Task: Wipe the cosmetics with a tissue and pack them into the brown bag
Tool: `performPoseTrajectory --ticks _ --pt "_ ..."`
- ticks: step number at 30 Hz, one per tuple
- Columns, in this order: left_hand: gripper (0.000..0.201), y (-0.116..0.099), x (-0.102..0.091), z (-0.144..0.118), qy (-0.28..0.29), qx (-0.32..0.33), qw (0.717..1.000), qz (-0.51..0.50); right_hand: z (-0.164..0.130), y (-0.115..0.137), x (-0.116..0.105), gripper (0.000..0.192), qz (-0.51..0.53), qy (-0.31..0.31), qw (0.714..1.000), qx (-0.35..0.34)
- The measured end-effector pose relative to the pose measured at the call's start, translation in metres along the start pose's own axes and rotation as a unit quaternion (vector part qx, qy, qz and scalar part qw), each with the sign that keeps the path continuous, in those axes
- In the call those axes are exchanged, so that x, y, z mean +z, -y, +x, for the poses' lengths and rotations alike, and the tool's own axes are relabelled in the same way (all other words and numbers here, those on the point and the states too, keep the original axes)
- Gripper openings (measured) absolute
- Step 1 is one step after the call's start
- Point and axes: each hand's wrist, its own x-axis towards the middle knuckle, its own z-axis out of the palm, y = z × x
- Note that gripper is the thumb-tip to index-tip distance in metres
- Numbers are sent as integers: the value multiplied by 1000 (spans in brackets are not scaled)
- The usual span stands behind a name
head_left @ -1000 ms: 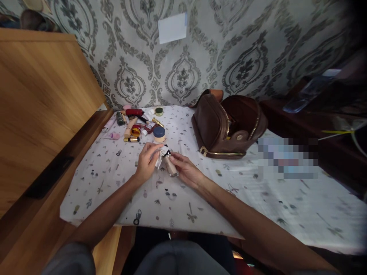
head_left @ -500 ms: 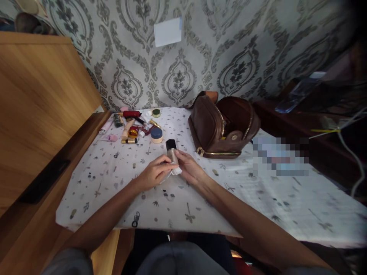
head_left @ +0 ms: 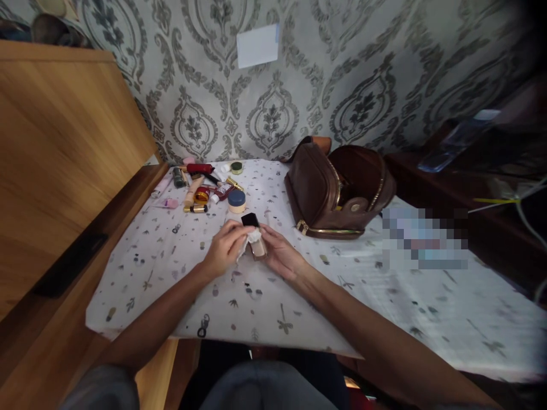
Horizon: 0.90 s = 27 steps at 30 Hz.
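My right hand [head_left: 282,251] is closed round the side of a foundation bottle [head_left: 258,249] with a black cap and a beige body. The bottle is tilted above the table, near its middle. My left hand [head_left: 224,246] pinches a crumpled white tissue [head_left: 253,235] and presses it against the bottle just below the cap. Part of the tissue hangs under the left fingers. Just beyond the hands stands a round jar [head_left: 236,201] with a dark blue lid.
Several cosmetics, among them a red tube [head_left: 200,168] and a gold-and-black lipstick [head_left: 195,209], lie at the back left. An unzipped brown bag [head_left: 314,185] stands at the back right. A wooden panel [head_left: 72,125] rises on the left. The patterned cloth [head_left: 166,290] covers the table.
The tissue in my left hand has moved from the bottle's base up to just below the cap. The bottle has tilted, and more of its lower body shows. The view has shifted slightly.
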Motion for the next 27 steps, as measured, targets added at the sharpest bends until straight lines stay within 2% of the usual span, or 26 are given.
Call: performPoseTrajectory --ticks 3,6,8,13,21,23,27 --pt "26 2 -5 4 -68 -44 996 42 -1 -3 1 34 -12 2 1000 17" --pt "27 5 -6 5 -75 -50 994 64 -1 -5 1 35 -26 26 999 33" --pt "28 6 -4 3 -60 -39 995 67 -1 -5 1 32 -23 33 999 30" --pt "32 4 3 -2 -10 7 999 51 -1 1 1 28 -1 4 1000 9" --pt "33 -10 9 -6 91 73 992 36 2 6 -2 20 20 2 1000 -21" --pt "31 -14 10 -7 106 89 990 32 4 8 -6 17 27 5 1000 -4" --pt "29 -18 12 -8 122 112 986 24 4 12 -10 28 35 4 997 64"
